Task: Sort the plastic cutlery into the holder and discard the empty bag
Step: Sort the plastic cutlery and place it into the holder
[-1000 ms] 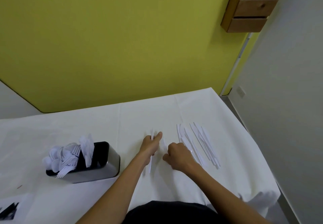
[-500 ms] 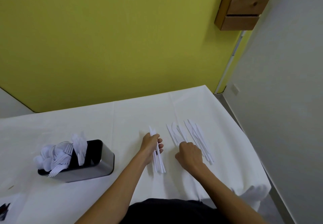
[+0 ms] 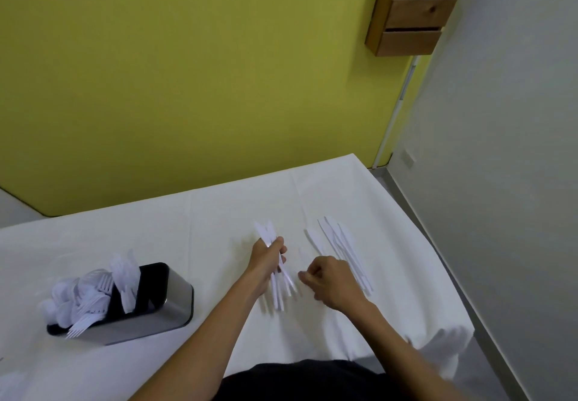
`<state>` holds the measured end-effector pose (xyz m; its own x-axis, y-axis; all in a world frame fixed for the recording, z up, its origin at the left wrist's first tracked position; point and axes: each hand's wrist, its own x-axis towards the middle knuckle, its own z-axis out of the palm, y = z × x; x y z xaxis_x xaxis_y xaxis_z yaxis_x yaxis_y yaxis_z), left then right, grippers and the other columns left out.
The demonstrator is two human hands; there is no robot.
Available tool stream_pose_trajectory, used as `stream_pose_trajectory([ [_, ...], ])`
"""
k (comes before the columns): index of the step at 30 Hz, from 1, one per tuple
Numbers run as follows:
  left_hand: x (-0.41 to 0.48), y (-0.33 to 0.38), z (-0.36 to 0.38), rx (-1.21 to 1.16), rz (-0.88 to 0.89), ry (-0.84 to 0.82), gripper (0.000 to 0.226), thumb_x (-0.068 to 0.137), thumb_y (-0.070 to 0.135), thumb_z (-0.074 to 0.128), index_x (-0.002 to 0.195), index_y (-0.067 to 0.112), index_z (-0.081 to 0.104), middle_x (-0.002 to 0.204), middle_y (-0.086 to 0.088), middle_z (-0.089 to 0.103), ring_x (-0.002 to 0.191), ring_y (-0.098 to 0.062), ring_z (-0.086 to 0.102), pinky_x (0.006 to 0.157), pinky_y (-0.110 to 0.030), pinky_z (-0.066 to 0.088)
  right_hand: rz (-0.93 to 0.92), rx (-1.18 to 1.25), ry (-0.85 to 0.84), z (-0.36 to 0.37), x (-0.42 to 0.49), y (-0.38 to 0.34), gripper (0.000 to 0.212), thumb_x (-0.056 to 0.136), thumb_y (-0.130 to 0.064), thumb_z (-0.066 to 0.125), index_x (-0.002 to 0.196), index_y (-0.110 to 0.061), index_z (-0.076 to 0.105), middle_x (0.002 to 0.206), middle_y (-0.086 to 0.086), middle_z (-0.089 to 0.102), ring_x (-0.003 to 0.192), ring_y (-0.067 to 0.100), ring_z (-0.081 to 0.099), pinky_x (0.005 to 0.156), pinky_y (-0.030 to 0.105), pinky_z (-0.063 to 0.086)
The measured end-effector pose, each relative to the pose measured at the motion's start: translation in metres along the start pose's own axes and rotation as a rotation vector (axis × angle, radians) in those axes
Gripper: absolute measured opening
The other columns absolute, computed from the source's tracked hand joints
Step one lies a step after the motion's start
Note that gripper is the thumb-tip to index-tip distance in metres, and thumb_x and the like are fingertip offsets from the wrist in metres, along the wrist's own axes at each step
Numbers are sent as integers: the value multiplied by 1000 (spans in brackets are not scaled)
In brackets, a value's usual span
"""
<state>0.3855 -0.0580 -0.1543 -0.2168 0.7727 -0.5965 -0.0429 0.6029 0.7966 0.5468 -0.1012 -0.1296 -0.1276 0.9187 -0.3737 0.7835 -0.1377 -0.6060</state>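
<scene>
My left hand [image 3: 267, 261] grips a bundle of white plastic knives [image 3: 279, 285] just above the white tablecloth, blades pointing away from me. To its right my right hand [image 3: 331, 280] hovers with its fingers curled; I cannot see anything in it. Past that hand several more white knives [image 3: 341, 249] lie in a loose row on the cloth. At the left stands the metal cutlery holder [image 3: 150, 313] with a black inside, filled with white forks, spoons and knives [image 3: 90, 294]. No bag is in view.
The table [image 3: 156, 231] is covered by a white cloth and backs onto a yellow wall. Its right edge drops off beside a grey wall. A wooden drawer unit [image 3: 413, 9] hangs high on the wall at the right.
My left hand has gathered more knives into a bundle and raised it slightly. My right hand has drawn back from the row of knives toward the bundle.
</scene>
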Motion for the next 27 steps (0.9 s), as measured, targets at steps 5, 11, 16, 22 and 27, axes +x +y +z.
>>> stream_pose_trajectory([
  [5, -2, -3, -6, -119, -67, 2, 7, 99, 14, 51, 92, 12, 53, 73, -3, 52, 55, -16, 46, 57, -28, 47, 47, -376, 124, 5, -12, 25, 19, 96, -32, 56, 99, -14, 50, 95, 1, 52, 81, 24, 58, 63, 29, 44],
  [11, -7, -8, -3, -86, -74, -88, 12, 96, 20, 63, 99, 9, 59, 83, -6, 54, 60, -18, 51, 60, -30, 51, 84, -307, 82, 4, 0, 16, 18, 81, -16, 54, 69, -6, 45, 67, 6, 51, 59, 21, 47, 52, 28, 34],
  [16, -9, -7, 4, 68, 21, -170, 38, 92, 45, 68, 106, 10, 62, 87, -4, 61, 66, -18, 55, 65, -33, 53, -38, 93, 67, 1, 4, -1, 22, 88, -30, 63, 79, -11, 68, 69, 3, 70, 64, 18, 68, 66, 38, 59],
  [22, -3, -4, 1, 113, 40, -67, 15, 98, 26, 56, 96, 12, 60, 83, -2, 63, 68, -19, 55, 71, -34, 50, 94, -307, 207, -2, 5, 22, 35, 95, -42, 60, 111, -14, 50, 105, 3, 56, 89, 26, 64, 68, 32, 47],
  [27, 0, -6, -3, -19, -75, -7, 11, 97, 16, 51, 91, 10, 55, 75, -4, 58, 64, -20, 55, 67, -32, 48, 153, -324, 104, 3, 7, 34, 25, 96, -36, 58, 99, -12, 52, 92, 2, 54, 77, 21, 54, 69, 32, 49],
])
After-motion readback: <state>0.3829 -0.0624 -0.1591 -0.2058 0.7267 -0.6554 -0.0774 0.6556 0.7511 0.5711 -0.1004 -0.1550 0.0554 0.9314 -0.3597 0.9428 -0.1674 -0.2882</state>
